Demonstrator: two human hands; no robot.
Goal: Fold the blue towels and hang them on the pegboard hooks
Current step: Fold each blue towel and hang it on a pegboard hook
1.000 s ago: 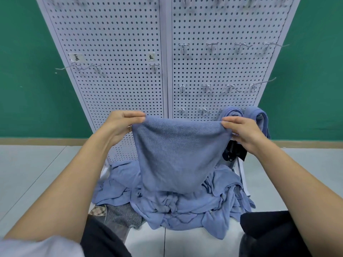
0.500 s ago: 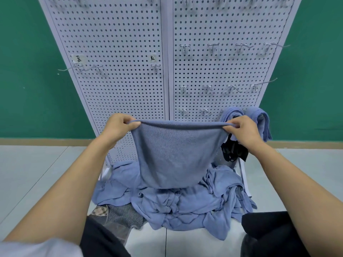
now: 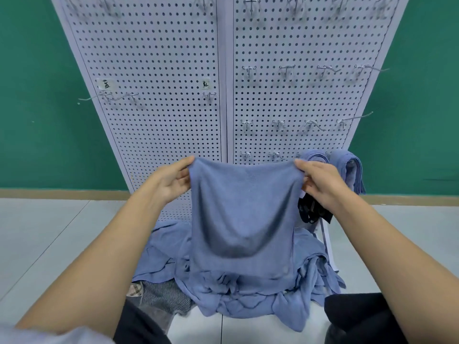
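Two hands on one blue towel [image 3: 241, 214], look. The left hand [image 3: 171, 184] pinches the top left corner and the right hand [image 3: 320, 184] pinches the top right one, fingers [image 3: 306, 165] curled over the edge.

— Where is the towel?

Up in the air in front of the pegboard [image 3: 161, 58], hanging down flat between the hands. Its bottom seems to reach the heap of blue towels [image 3: 248, 301] below.

— Is it heavy?

I think not. It sags a bit in the middle, so it looks soft and floppy, not stiff.

— So where should you hold it?

By the corners, like now, I'd say. Grab the middle and it would just bunch up. To fold it, bring the two corners together.

— And then?

Over one of the hooks [image 3: 278, 124], I guess, near the two folded towels [image 3: 352, 167] hanging low on the right. A soft towel could slide off a thin hook, so drape it evenly
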